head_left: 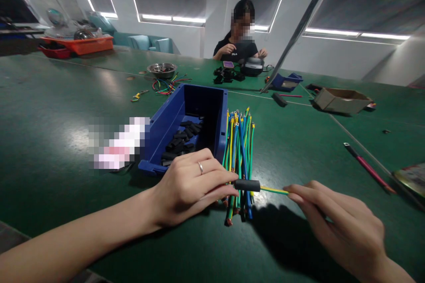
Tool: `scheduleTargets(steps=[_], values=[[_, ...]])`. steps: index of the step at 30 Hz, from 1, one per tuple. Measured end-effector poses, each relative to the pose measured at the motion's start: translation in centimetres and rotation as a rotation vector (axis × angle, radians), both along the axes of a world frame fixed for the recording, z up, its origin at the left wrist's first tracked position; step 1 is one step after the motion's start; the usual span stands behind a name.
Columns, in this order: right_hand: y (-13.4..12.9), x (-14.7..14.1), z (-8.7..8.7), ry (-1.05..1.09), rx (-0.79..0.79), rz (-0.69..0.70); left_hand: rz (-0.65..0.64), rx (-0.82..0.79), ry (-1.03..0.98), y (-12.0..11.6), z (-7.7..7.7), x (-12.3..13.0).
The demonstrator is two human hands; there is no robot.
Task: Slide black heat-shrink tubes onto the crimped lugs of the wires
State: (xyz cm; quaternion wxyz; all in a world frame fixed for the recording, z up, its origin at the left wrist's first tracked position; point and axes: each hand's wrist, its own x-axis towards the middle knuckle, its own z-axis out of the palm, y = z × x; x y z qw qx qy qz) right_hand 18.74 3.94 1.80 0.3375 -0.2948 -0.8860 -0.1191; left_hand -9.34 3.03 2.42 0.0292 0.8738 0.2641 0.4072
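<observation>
Between thumb and fingers, my left hand (pixel 194 183) pinches one end of a short black sleeve (pixel 248 185). A green-and-yellow wire (pixel 274 190) runs out of the sleeve's other end, and my right hand (pixel 341 225) grips it between thumb and fingertips. Whether the wire's end lies inside the sleeve or passes beyond it is hidden by my left fingers. Just behind the sleeve lies a bundle of cut wires (pixel 245 141), blue and green-and-yellow, with metal lugs at the far ends and bare copper at the near ends. A blue bin (pixel 152 167) beside my left hand holds loose black sleeves (pixel 179 141).
Left of the bin lies a blurred-out pale item (pixel 121 146). Farther back are a metal bowl (pixel 162 70), coloured wires (pixel 166 85), a cardboard box (pixel 343 101) and a slanted metal pole (pixel 299 28). A red cable (pixel 368 168) lies at right. A person (pixel 237 48) sits across the table.
</observation>
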Motion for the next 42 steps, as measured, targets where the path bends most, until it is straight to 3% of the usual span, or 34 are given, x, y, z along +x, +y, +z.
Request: scheduleTargets(steps=[37, 42], values=[[-0.14, 0.07, 0.13, 0.024, -0.013, -0.006, 0.009, 0.020, -0.035, 0.06, -0.14, 0.08], [-0.24, 0.35, -0.13, 0.020, -0.026, -0.023, 0.012, 0.004, -0.117, -0.09, 0.04, -0.24]])
